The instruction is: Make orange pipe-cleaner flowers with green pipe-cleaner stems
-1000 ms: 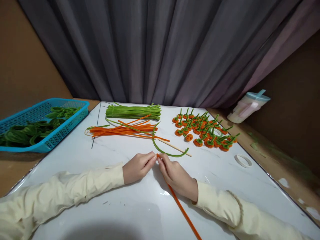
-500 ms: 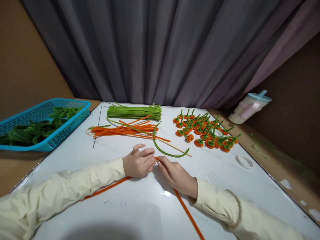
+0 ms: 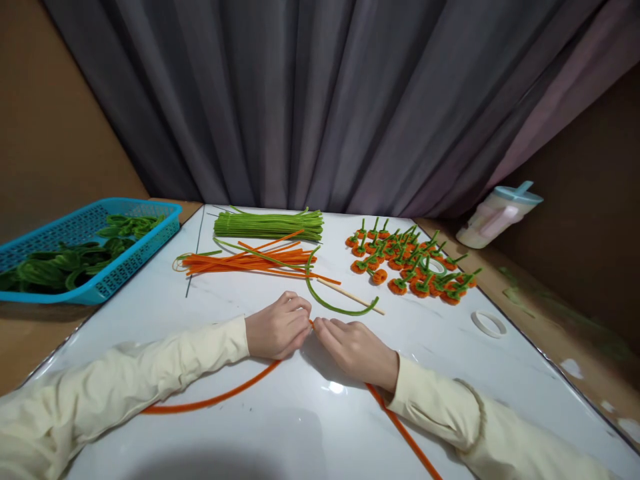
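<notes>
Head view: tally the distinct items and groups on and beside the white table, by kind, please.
Hands, pinching one orange pipe cleaner: 2 (left hand, right hand)
Loose pipe-cleaner piles: 2 (green bundle, orange pile)
Curved green pipe cleaner: 1
Wooden stick: 1
Blue basket: 1
Tape rings: 2 ()
Lidded cup: 1
Total: 11

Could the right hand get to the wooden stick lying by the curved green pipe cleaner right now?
Probably yes. The wooden stick lies just beyond the right hand on open tabletop with nothing between, but that hand is pinching the orange pipe cleaner and would have to let go.
</notes>
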The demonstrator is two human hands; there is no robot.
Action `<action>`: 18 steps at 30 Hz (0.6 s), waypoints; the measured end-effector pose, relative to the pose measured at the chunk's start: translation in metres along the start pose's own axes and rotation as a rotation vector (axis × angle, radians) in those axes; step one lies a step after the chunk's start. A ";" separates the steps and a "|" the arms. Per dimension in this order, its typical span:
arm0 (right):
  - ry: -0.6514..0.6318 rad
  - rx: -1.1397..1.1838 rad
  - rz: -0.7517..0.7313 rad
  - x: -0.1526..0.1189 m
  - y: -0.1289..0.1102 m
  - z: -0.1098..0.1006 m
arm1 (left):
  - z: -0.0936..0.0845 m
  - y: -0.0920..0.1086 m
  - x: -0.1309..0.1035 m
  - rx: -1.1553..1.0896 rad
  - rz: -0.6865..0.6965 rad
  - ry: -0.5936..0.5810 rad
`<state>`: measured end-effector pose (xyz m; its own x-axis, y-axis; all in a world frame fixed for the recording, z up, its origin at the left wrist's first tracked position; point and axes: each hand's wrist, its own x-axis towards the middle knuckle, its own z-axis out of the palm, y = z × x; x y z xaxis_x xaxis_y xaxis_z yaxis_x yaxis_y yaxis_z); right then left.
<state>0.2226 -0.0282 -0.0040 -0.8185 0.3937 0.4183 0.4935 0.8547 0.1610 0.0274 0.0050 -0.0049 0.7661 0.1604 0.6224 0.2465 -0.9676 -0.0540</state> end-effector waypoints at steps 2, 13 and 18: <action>0.021 -0.081 -0.024 0.001 0.000 0.000 | 0.000 0.000 0.001 -0.005 -0.004 0.010; 0.024 0.168 0.257 -0.002 -0.002 0.006 | -0.001 0.004 0.004 -0.150 -0.186 -0.079; 0.041 0.271 0.317 -0.002 -0.001 0.005 | -0.002 0.008 0.006 -0.337 -0.356 -0.124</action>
<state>0.2225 -0.0283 -0.0096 -0.6239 0.6423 0.4452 0.6189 0.7539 -0.2204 0.0324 -0.0020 0.0002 0.7394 0.4940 0.4575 0.3158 -0.8545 0.4124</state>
